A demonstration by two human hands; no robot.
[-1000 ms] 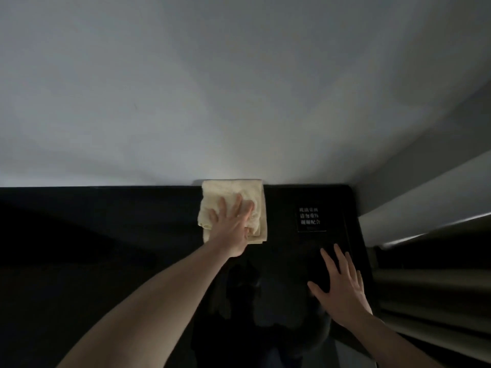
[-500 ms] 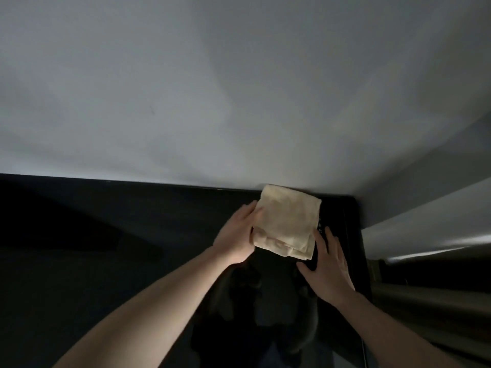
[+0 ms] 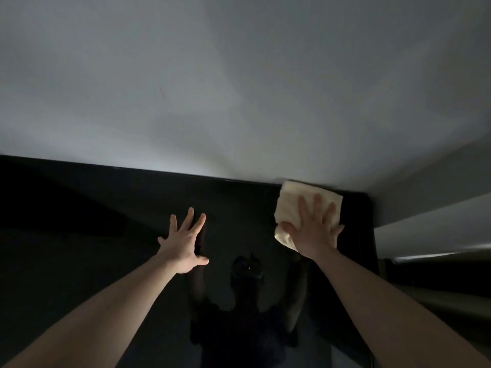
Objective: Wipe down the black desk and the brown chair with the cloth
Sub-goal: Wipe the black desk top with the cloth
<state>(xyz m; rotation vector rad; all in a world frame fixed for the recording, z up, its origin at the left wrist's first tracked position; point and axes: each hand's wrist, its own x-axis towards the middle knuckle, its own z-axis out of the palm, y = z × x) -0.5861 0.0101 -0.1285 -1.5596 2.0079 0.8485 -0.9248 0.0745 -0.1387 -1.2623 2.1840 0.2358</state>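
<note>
The glossy black desk (image 3: pixel 106 235) fills the lower half of the view and meets a pale wall at its far edge. A folded cream cloth (image 3: pixel 289 203) lies in the desk's far right corner. My right hand (image 3: pixel 314 229) presses flat on the cloth with fingers spread. My left hand (image 3: pixel 184 243) rests flat on the bare desk surface, fingers apart, well left of the cloth. The brown chair is not in view.
A pale wall (image 3: pixel 239 88) rises behind the desk. A light ledge or panel (image 3: pixel 430 232) runs along the desk's right side, with dark slats (image 3: pixel 438 285) below it. The room is dim, and the desk top reflects my arms.
The cloth passed from my left hand to my right and moved into the far right corner. My left hand let go and now lies flat on the desk further left.
</note>
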